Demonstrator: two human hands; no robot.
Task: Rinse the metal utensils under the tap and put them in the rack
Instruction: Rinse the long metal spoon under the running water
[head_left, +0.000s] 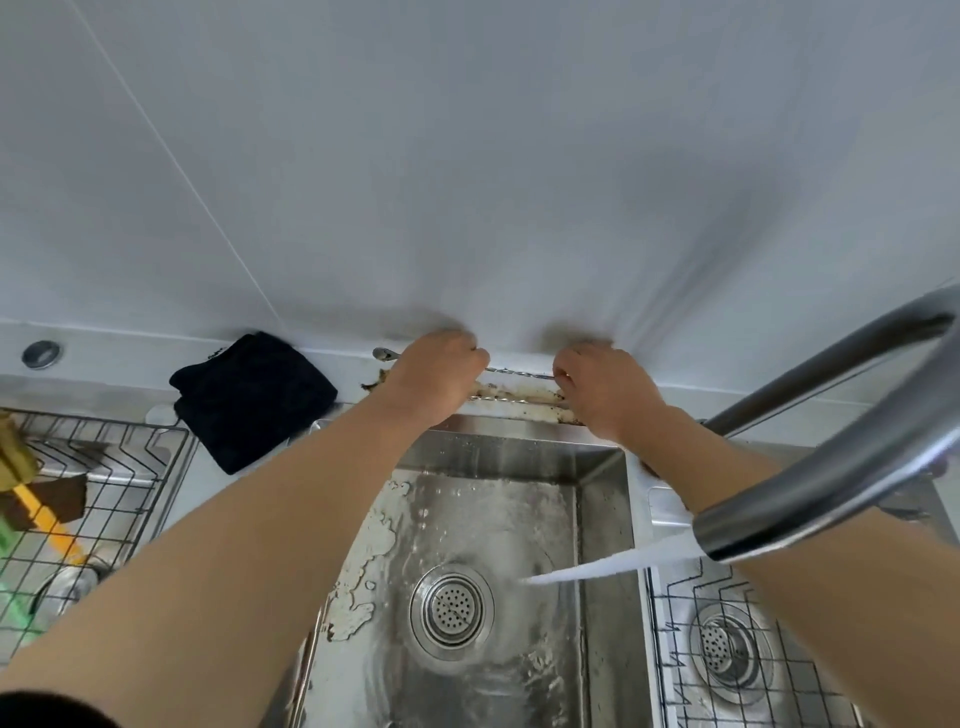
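Pale grey wall panels (467, 156) fill the upper half of the view, meeting a narrow ledge (524, 402) at the back of a steel sink (498, 519). Along that stained ledge lie the metal utensils (519, 371), thin and twisted-looking, with a spoon-like end (383, 354) poking out to the left of the left hand (436, 379). Both hands reach to the ledge: the left hand has its fingers curled down over the left part of the utensils, and the right hand (602, 389) has its fingers curled at their right end, apparently pinching them, though the exact grip of each hand is hidden behind the knuckles.

Below the hands, the middle basin has a round perforated drain (451, 608) and flaky whitish residue (363, 561) along its left side. A curved chrome tap (831, 467) arches in from the right, and a stream of water (587, 566) runs from its spout into the basin. To the right, a second basin holds a black wire rack (685, 665) over another drain (724, 649). On the left, another wire rack (104, 457) holds a yellow-handled brush (47, 519), a dark brown pad (57, 501) and something green at the frame's edge. A black folded cloth (249, 400) lies on the counter (104, 364) between that rack and the left hand, and a round metal fitting (42, 354) sits in the counter at far left.
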